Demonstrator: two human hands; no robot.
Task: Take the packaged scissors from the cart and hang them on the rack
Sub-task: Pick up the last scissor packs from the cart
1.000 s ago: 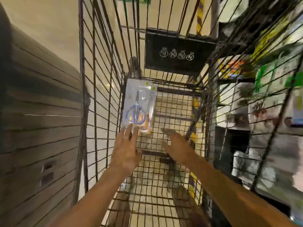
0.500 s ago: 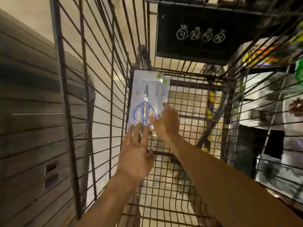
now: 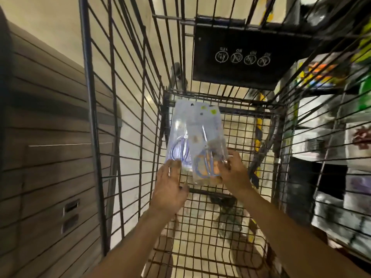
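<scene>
Two packs of scissors in the cart, both clear blister packs on pale backing cards. Front pack of scissors (image 3: 206, 145): blue-handled, orange patch behind the handles, tilted with its top edge toward the far end of the basket, lifted off the wire floor at its near end. Right hand (image 3: 233, 173) pinches its lower right corner, thumb on the front face, fingers curled behind the edge. Second pack of scissors (image 3: 178, 145) sits just behind and to the left, partly overlapped by the front one, blue handles showing through the plastic; it leans against the cart's left wire wall. Left hand (image 3: 170, 187) is spread, fingers straight, fingertips touching the lower edge of that second pack; not gripping it as far as I can tell. Motion blur on both packs, print on the cards unreadable. Hang holes visible near the top of the cards.

Wire shopping cart (image 3: 220, 227): dark metal grid floor, both forearms reaching in from the near end. Black child-seat flap (image 3: 241, 57) at the far end, four round white pictograms on it, seen upside down. Beige floor under the mesh.

Left of the cart: grey slatted wall panel (image 3: 40, 137). Right of the cart, through the wires: store shelves with blurred packaged goods (image 3: 331, 137), green, yellow and orange packs higher up. No hanging rack that I can make out.
</scene>
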